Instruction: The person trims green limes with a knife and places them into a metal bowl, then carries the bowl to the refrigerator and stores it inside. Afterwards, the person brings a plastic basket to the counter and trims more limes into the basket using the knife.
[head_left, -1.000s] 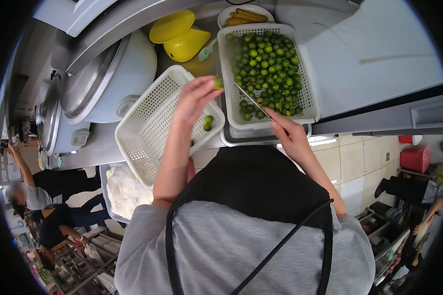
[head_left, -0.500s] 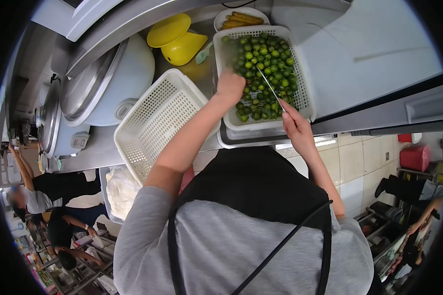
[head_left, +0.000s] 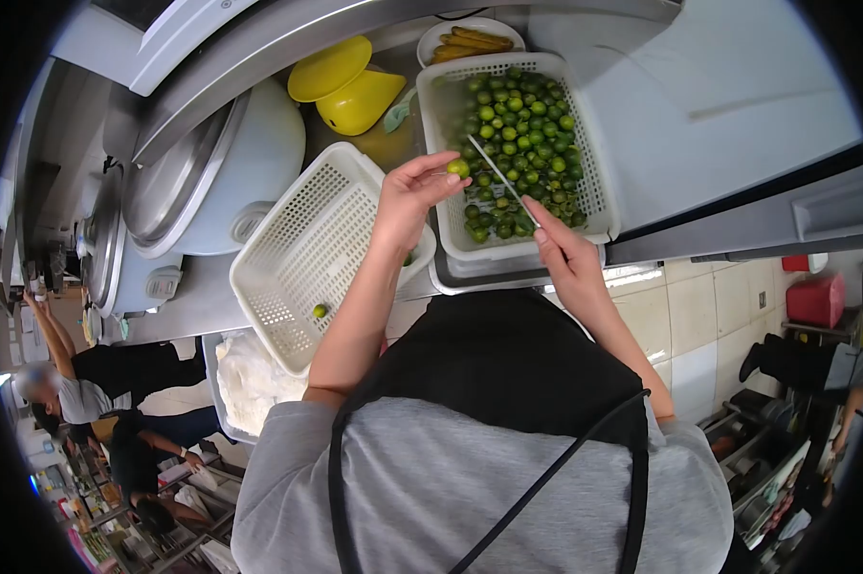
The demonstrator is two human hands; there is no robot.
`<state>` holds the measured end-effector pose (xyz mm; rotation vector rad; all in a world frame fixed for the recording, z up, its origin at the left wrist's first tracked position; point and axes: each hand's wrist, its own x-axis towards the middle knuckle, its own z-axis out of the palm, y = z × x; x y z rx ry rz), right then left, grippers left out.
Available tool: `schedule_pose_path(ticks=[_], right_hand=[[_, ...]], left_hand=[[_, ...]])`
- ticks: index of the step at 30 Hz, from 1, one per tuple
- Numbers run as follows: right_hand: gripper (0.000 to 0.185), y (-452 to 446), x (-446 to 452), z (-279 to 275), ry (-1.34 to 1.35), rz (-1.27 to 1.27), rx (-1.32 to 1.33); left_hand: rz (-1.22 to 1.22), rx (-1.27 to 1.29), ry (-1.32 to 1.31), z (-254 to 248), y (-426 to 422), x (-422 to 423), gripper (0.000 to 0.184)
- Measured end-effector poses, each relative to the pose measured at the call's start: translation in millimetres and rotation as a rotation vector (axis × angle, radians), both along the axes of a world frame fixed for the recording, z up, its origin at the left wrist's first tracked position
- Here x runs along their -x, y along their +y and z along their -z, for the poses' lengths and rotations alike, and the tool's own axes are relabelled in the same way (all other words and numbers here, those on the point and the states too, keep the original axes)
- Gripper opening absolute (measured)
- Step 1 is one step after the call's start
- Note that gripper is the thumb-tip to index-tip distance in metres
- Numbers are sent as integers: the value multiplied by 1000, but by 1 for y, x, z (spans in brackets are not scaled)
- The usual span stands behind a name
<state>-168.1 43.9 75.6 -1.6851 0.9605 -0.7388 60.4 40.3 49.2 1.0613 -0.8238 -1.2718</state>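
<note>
My left hand (head_left: 414,196) pinches a small green citrus fruit (head_left: 458,168) at the left rim of a white perforated basket (head_left: 596,182), which holds many green citrus fruits (head_left: 532,134). In my right hand (head_left: 567,251), over that basket's near edge, is a thin knife (head_left: 498,174) whose blade points up and left above the fruits. Left of it, a second white basket (head_left: 302,230) lies tilted beneath my left forearm, with a green fruit (head_left: 320,311) in it and another partly hidden by my wrist.
A yellow scale-like object (head_left: 355,91) and a plate of long brown items (head_left: 470,40) stand at the back. Large lidded pots (head_left: 250,163) are at left. Below them is a container with a whitish bag (head_left: 250,378). Other people (head_left: 82,392) are at far left and right.
My left hand has come back out of the fruit basket with a fruit. The knife has shifted left and lower. One fruit now shows low in the tilted basket.
</note>
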Motion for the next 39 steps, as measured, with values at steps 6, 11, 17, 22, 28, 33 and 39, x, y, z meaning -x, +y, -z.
schedule_pose_path(ticks=[6, 11, 17, 22, 28, 33, 39], right_hand=[[32, 9, -13, 14, 9, -63, 155], [33, 8, -16, 18, 31, -41, 236], [33, -2, -29, 9, 57, -2, 195], [32, 0, -24, 5, 104, -15, 174], [31, -1, 7, 30, 170, 31, 159], [30, -14, 24, 27, 230, 159, 134], [29, -16, 13, 17, 172, 170, 182]], left_hand=[[-185, 70, 34, 4, 6, -3, 23], [-257, 74, -101, -1, 7, 2, 24], [-151, 95, -160, -3, 11, 16, 19], [-114, -1, 300, -2, 8, -3, 19], [15, -208, -326, -15, 28, -76, 22], [165, -114, -1141, -12, 9, -66, 19], [329, -131, -1699, 71, -80, 31, 12]])
